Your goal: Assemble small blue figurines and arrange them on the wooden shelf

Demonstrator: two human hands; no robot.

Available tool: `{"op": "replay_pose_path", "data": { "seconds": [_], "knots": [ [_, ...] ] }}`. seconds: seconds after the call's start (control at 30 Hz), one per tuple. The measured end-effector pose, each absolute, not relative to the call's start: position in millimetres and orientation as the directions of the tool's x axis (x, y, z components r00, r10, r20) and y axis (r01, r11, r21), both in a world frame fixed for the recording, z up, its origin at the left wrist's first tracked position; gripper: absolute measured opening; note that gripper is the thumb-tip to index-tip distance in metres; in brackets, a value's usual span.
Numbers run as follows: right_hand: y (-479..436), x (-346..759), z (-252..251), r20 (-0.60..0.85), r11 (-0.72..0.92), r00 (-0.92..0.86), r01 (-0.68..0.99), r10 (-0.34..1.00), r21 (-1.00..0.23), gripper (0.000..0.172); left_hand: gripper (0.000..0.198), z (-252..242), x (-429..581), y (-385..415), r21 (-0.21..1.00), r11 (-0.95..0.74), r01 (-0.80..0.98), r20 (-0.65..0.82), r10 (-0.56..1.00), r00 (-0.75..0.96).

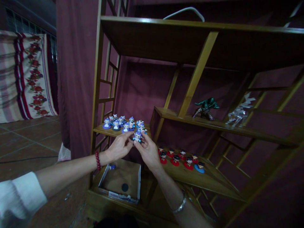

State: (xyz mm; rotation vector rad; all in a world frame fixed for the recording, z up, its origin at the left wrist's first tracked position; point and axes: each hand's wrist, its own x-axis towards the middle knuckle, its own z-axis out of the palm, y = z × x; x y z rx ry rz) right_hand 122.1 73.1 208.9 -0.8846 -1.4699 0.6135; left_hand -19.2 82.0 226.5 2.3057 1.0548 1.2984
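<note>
The left hand (119,147) and right hand (149,153) together hold one small figurine (137,136) upright between their fingertips, just in front of a wooden shelf (101,130). It has a purple top, a pale face and a whitish body with light blue low at its sides. Fingers cover its edges, and finer details blur. Beyond, similar figurines (116,124) crowd the shelf, the rear ones partly hidden.
</note>
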Motion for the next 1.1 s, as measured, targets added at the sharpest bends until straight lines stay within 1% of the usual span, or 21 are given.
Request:
{"op": "replay_pose_path", "data": {
  "seconds": [0.13,0.23,0.43,0.53,0.67,0.83,0.93,1.0,1.1],
  "knots": [
    [76,124,211,0.580,0.556,0.072,0.211,0.811,-0.804,0.043,0.036,224,-18,88,0.645,-0.664,0.379,0.588,0.748,0.309],
    [76,125,214,0.567,0.535,0.081,0.246,0.819,-0.808,0.041,0.038,221,-18,92,0.696,-0.647,0.310,0.567,0.761,0.315],
    [76,128,221,0.571,0.530,0.052,0.313,0.819,-0.789,0.026,0.041,222,-18,89,0.702,-0.649,0.293,0.562,0.758,0.331],
    [79,130,226,0.584,0.543,0.029,0.337,0.811,-0.769,0.025,0.040,225,-19,89,0.719,-0.645,0.259,0.561,0.758,0.331],
    [82,131,238,0.617,0.555,-0.006,0.443,0.787,-0.704,0.029,0.039,230,-20,94,0.735,-0.641,0.221,0.564,0.759,0.325],
    [83,129,265,0.656,0.541,-0.046,0.609,0.754,-0.580,0.021,0.041,245,-22,103,0.760,-0.625,0.179,0.556,0.768,0.318],
    [85,127,283,0.665,0.513,-0.073,0.700,0.743,-0.496,0.019,0.036,257,-26,112,0.701,-0.675,0.230,0.598,0.732,0.325],
    [86,127,292,0.655,0.468,-0.078,0.763,0.751,-0.446,0.018,0.031,265,-31,118,0.626,-0.709,0.324,0.647,0.705,0.292],
    [87,128,303,0.642,0.401,-0.070,0.831,0.763,-0.386,0.018,0.026,272,-38,125,0.510,-0.710,0.485,0.701,0.670,0.244]
  ]
}}
